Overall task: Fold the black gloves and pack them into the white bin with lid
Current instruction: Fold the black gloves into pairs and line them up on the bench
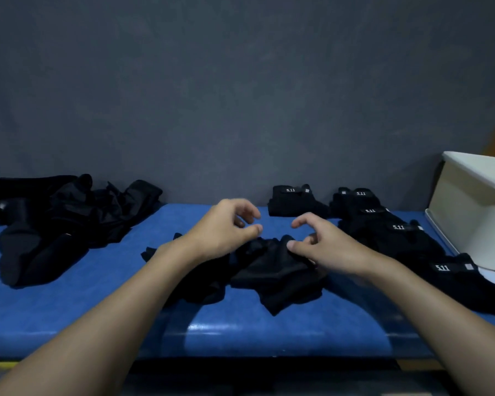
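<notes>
Left hand (223,228), right hand (325,242), five folded gloves (292,202), one white bin (469,215)

A packing workstation; blue bench (69,315), grey wall (240,81), rows of folded gloves (295,201).

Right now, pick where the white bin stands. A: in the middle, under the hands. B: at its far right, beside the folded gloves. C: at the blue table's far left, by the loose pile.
B: the white bin stands at the far right, next to the folded gloves labelled 5.11.
</notes>
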The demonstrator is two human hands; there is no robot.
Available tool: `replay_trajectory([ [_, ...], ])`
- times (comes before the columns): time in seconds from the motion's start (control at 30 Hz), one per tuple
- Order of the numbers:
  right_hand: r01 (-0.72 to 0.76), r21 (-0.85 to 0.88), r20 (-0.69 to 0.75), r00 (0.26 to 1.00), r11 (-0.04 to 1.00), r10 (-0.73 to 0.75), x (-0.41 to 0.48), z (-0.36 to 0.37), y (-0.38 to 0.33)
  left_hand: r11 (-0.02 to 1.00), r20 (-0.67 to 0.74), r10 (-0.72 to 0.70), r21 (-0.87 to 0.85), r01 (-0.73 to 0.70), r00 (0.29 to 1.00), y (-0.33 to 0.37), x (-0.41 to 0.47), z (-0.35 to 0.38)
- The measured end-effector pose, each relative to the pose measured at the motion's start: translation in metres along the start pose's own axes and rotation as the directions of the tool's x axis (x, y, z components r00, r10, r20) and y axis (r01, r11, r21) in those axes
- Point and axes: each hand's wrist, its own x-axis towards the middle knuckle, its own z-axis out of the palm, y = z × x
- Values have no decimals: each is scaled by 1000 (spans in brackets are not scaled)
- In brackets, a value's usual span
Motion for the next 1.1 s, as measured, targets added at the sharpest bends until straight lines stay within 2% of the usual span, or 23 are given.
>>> replay_trajectory([
  [0.07,1,-38,54,999,999,1,-2,-2,-2,995,128,-8,95,-5,992,0,-4,1],
  [0.17,6,-239,83,996,971,14,-3,-1,-1,969,282,-59,245,-13,958,3,-9,2],
  [0.27,-23,-189,118,992,982,46,-4,-2,-1,882,330,-86,464,-82,940,6,-13,3],
  [0.33,-36,-189,159,985,981,67,-6,-4,-3,835,334,-72,535,-127,940,6,-14,3],
  [0.43,-21,-290,194,978,957,81,-7,-8,-3,828,366,-56,537,-162,929,-2,-14,5],
  [0.53,95,-449,173,985,888,-18,-8,-10,-1,824,386,-66,541,-168,920,-4,-15,5],
  [0.6,176,-476,224,972,862,-75,-11,-9,-2,803,409,-79,567,-186,909,-2,-16,6],
  [0.67,212,-528,310,950,822,-45,-11,-7,-1,784,424,-103,591,-189,900,-3,-15,6],
  [0.73,208,-576,349,937,790,8,-9,-6,1,764,433,-130,618,-188,892,-4,-15,6],
  [0.8,188,-580,326,945,793,14,-8,-7,3,759,433,-131,622,-190,892,-2,-16,7],
  [0.93,176,-604,312,950,777,27,-8,-8,3,837,399,-45,515,-183,916,2,-16,4],
  [1.0,168,-622,318,947,765,50,-9,-9,3,845,413,-16,492,-209,910,1,-17,0],
  [1.1,152,-638,336,937,755,95,-9,-10,2,822,457,-59,527,-217,888,-1,-21,0],
])
